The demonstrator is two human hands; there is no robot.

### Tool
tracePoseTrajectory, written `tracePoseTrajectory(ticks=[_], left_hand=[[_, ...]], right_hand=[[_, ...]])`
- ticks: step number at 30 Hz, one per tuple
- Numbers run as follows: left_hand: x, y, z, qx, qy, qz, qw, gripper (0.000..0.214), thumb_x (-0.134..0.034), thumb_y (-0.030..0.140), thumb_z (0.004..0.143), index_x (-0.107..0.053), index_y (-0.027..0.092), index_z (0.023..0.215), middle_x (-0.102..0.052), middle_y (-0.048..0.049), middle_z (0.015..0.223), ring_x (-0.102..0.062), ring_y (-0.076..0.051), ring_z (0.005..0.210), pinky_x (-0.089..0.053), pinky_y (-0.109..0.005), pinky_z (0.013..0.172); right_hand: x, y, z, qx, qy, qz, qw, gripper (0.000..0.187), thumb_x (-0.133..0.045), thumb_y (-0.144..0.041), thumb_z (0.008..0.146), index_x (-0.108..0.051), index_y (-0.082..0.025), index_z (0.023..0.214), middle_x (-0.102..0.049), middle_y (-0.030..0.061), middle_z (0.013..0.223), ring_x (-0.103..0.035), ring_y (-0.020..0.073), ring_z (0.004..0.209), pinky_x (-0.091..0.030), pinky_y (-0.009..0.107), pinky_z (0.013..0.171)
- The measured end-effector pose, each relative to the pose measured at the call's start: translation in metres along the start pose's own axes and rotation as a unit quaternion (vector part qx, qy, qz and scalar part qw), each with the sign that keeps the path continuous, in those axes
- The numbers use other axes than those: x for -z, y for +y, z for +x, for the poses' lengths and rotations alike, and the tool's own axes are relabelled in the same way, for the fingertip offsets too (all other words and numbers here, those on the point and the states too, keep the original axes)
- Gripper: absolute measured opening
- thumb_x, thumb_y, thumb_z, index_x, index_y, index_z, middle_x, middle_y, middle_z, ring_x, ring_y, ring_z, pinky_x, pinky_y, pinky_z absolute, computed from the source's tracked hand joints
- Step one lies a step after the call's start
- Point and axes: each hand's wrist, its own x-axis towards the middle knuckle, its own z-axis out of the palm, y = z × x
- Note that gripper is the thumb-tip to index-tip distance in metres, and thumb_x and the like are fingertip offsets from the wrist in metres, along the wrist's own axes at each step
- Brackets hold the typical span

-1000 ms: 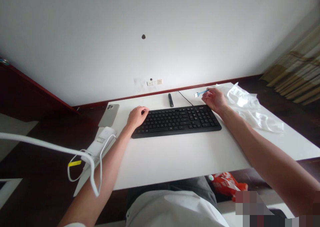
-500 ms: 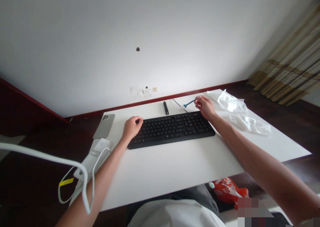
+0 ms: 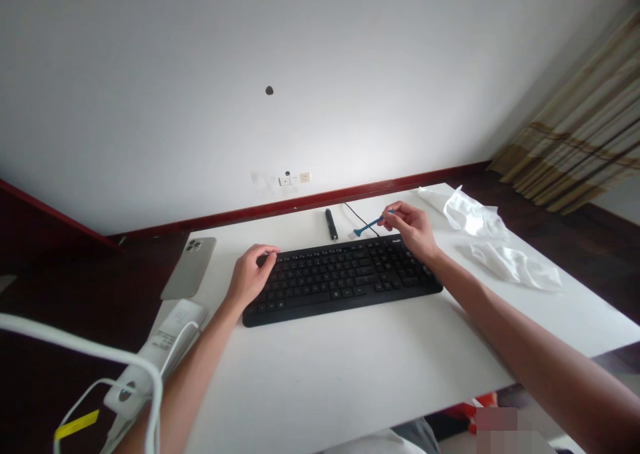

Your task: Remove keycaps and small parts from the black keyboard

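Pinching blue brush (image 3: 371, 225) in right hand (image 3: 411, 231), over keyboard (image 3: 340, 281) far edge, left hand (image 3: 250, 277) loose on its end

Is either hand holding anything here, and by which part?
Right hand pinches the blue tool by its handle end. Left hand rests on the left end of the keyboard; whether it grips is unclear.

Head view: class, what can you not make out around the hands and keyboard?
All in the head view:
Blue tool, its head: too small.
Whether the left hand grips the keyboard: its own curl hides that.
Keys under the right hand: covered.
White device: cut by the lower-left edge.
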Motion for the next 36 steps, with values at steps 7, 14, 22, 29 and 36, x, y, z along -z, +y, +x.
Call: tracePoseTrajectory(ticks=[7, 14, 22, 29, 36], left_hand=[[0.002, 0.005, 0.0, -0.005, -0.013, 0.015, 1.0, 0.024, -0.052, 0.037, 0.098, -0.074, 0.027, 0.101, -0.075, -0.0044, 0.109, -0.069, -0.024, 0.108, -0.052, -0.039, 0.102], [0.002, 0.007, 0.001, 0.004, -0.016, 0.018, 1.0, 0.023, -0.053, 0.037, 0.097, -0.073, 0.027, 0.1, -0.075, -0.0042, 0.109, -0.069, -0.024, 0.108, -0.053, -0.039, 0.102], [0.001, 0.006, 0.0, 0.002, -0.018, 0.019, 1.0, 0.021, -0.054, 0.034, 0.097, -0.073, 0.027, 0.101, -0.075, -0.0032, 0.11, -0.068, -0.023, 0.108, -0.051, -0.039, 0.103], [0.002, 0.007, 0.0, 0.002, -0.022, 0.025, 0.999, 0.023, -0.052, 0.035, 0.098, -0.073, 0.028, 0.101, -0.075, -0.0031, 0.11, -0.068, -0.024, 0.108, -0.052, -0.038, 0.102], [0.002, 0.007, 0.0, 0.004, -0.021, 0.024, 0.999, 0.021, -0.054, 0.034, 0.098, -0.073, 0.028, 0.101, -0.074, -0.002, 0.109, -0.069, -0.023, 0.107, -0.051, -0.037, 0.102]], right_hand=[[-0.014, -0.016, -0.018, 0.018, -0.063, -0.088, 0.994, 0.019, -0.076, -0.046, 0.088, -0.07, -0.028, 0.089, -0.074, 0.003, 0.08, -0.074, 0.0253, 0.078, -0.059, 0.039, 0.071], [-0.01, -0.011, -0.019, 0.027, -0.068, -0.1, 0.992, 0.021, -0.078, -0.046, 0.087, -0.069, -0.027, 0.087, -0.077, 0.0042, 0.082, -0.073, 0.0267, 0.078, -0.061, 0.04, 0.069], [-0.01, -0.008, -0.02, 0.004, -0.076, -0.069, 0.995, 0.022, -0.079, -0.045, 0.086, -0.067, -0.026, 0.085, -0.078, 0.0049, 0.085, -0.073, 0.026, 0.078, -0.06, 0.039, 0.07], [-0.006, -0.01, -0.019, 0.007, -0.088, -0.102, 0.991, 0.023, -0.081, -0.044, 0.083, -0.066, -0.027, 0.08, -0.075, 0.0035, 0.079, -0.073, 0.0261, 0.075, -0.06, 0.039, 0.067], [-0.006, -0.01, -0.019, 0.0, -0.087, -0.066, 0.994, 0.023, -0.08, -0.044, 0.085, -0.065, -0.027, 0.081, -0.074, 0.0028, 0.077, -0.073, 0.0252, 0.076, -0.06, 0.039, 0.07]])
